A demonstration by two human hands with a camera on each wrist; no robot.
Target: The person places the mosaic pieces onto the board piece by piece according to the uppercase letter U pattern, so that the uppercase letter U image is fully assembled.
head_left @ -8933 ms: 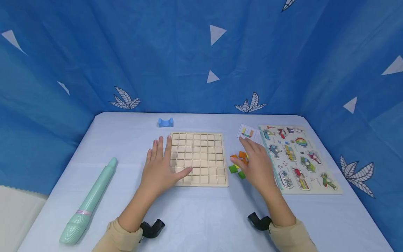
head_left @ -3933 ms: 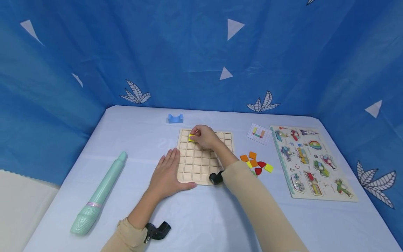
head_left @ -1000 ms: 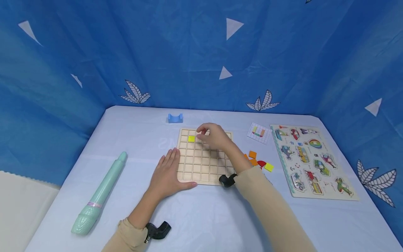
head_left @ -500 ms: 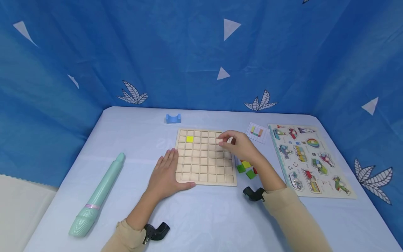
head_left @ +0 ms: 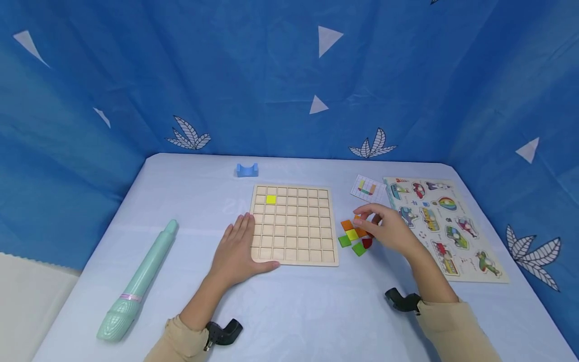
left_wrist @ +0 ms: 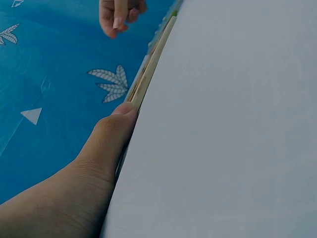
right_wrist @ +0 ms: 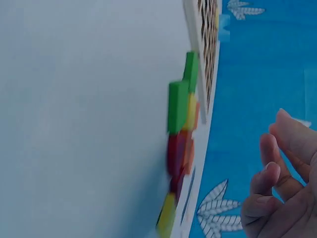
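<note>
My left hand (head_left: pixel 235 249) lies flat against the left edge and lower left corner of a wooden grid board (head_left: pixel 293 241), its thumb along the front edge. One yellow square tile (head_left: pixel 271 199) sits in a cell near the board's upper left. Over on the right, my right hand (head_left: pixel 391 229) hovers above a loose pile of tiles: green (head_left: pixel 359 249), yellow (head_left: pixel 352 235), orange (head_left: pixel 347 225) and dark red (head_left: pixel 367 243). In the right wrist view, the right fingers (right_wrist: pixel 270 176) are loosely bent with nothing between them. The hand covers part of the pile in the head view.
Behind the pile lies a pattern card (head_left: pixel 368 188), beside a picture puzzle board (head_left: pixel 452 236) on the right. A mint-green microphone-shaped object (head_left: pixel 137 281) lies at the left. A small blue cradle-shaped piece (head_left: pixel 247 170) stands behind the grid board. Blue cloth hangs behind the table.
The yellow tile my right hand held on the grid is now released in its cell. That hand has moved right to the tile pile. My left hand stays at the board's edge.
</note>
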